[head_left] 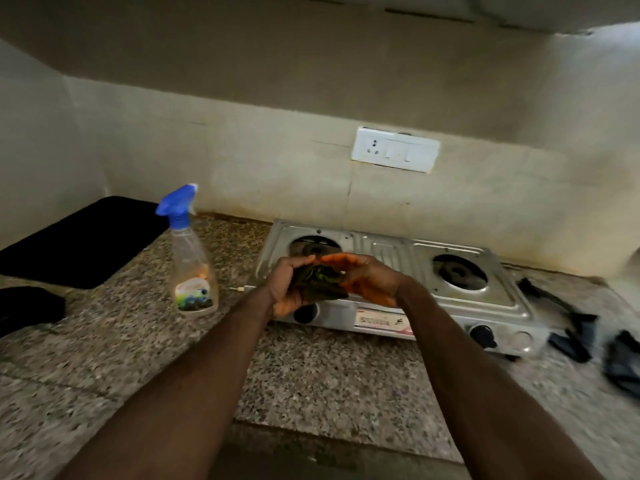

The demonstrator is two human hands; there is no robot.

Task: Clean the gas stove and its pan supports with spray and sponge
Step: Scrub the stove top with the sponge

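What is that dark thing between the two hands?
A dark green sponge, folded up. The left hand and right hand both grip it over the front of the stove, in the head view.

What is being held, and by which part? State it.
A dark green sponge, over the stove: left hand grips its left end, right hand its right end.

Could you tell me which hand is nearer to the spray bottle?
Left. The left hand sits right of the spray bottle; the right hand is farther right, across the sponge.
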